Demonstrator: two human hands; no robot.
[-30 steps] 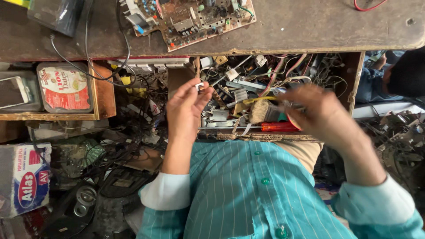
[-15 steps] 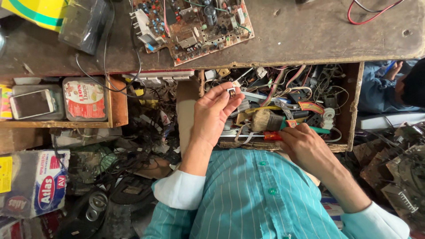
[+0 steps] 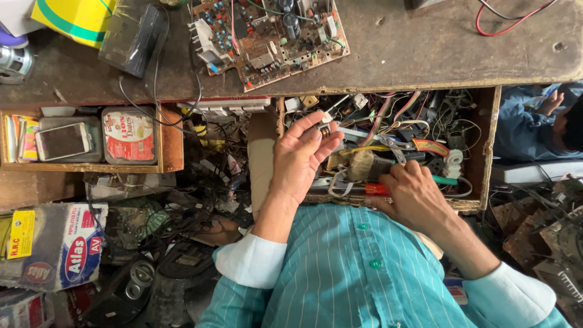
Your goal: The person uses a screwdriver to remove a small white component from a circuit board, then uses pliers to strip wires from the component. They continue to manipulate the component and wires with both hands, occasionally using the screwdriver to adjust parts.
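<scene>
The left hand is raised palm-up over the open wooden drawer, its thumb and fingertips pinching 1 small dark component. The right hand lies lower in the drawer, fingers curled down among tangled wires, touching a red-handled tool; whether they grip it cannot be told. A circuit board lies on the bench beyond the left fingertips.

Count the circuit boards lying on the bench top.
1. The circuit board lies on the bench top, above the open drawer where the left hand holds a small part and the right hand digs. Others may be hidden in the clutter.
</scene>
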